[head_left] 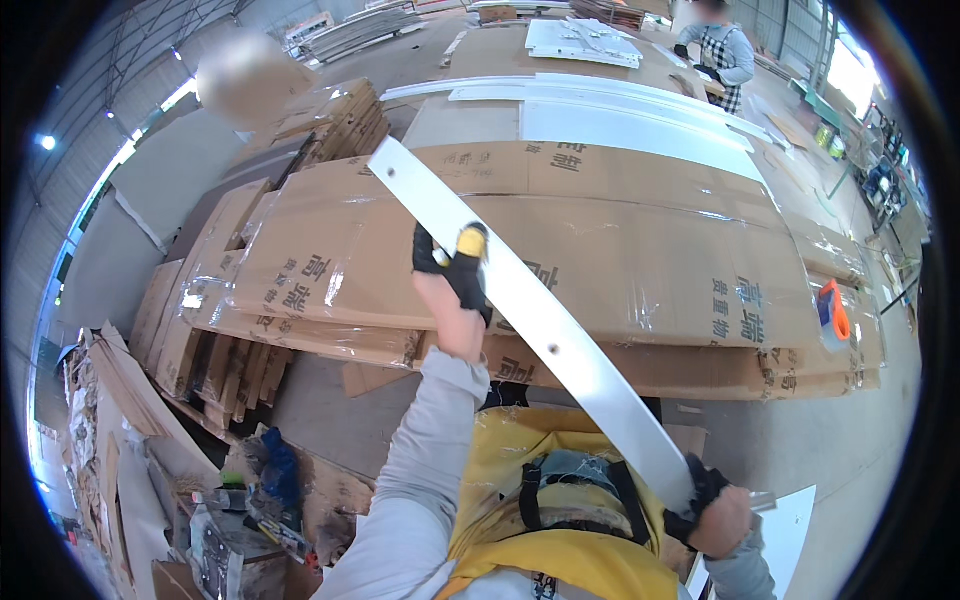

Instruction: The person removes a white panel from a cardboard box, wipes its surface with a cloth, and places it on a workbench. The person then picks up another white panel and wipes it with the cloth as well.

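Observation:
A long white strip (530, 320) with small holes along it runs diagonally from the upper middle to the lower right. My left hand (450, 270), in a black glove with a yellow patch, grips it toward its upper part. My right hand (710, 515), also gloved in black, is closed on its lower end. Behind the strip lie long taped cardboard packages (640, 250). My yellow apron (490, 450) and its pouch show below the strip, between my arms.
An orange tape dispenser (834, 315) is on the packages' right end. Stacked cardboard (340, 120) stands back left. Tools (250, 530) and scrap boards (130, 390) lie lower left. A co-worker (730, 60) in a checked apron stands at white panels (630, 135) in the back.

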`<state>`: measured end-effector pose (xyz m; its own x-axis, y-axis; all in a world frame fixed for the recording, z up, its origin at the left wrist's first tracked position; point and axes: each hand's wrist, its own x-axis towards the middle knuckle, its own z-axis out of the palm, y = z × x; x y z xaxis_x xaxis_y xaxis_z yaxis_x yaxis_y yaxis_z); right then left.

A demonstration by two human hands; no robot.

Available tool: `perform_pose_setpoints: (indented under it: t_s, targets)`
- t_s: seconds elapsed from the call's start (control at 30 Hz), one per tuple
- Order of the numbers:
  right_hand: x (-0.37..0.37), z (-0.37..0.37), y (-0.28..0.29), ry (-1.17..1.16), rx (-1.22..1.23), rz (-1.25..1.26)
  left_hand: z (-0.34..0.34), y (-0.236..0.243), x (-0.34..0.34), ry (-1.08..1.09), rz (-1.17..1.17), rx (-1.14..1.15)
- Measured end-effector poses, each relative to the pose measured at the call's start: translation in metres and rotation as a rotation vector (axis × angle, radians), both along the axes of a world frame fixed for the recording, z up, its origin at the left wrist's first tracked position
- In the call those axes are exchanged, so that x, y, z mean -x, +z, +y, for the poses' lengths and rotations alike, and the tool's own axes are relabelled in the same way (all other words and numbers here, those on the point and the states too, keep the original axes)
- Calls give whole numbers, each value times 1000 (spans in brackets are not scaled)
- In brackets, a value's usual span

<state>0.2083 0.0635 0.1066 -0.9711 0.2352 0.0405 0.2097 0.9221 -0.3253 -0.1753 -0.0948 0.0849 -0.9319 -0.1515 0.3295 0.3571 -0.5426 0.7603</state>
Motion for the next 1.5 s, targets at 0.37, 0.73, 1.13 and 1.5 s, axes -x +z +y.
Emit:
perform_pose_setpoints:
  t_s: [0.37,0.73,1.13,1.5]
  targets:
    - [-214,55,-44,-522,-253,-116,78,-26,-35,-350,-168,138]
    - [-382,25,-118,-1153,-272,-415,198,-86,-235,-1152,-52,503]
    - [-510,-7,-226,-1367,232,-464,104,-62,-177,-1182,-77,636]
    - [-185,109,-152,-980,1893,700,38,-34,92,-269,-66,773]
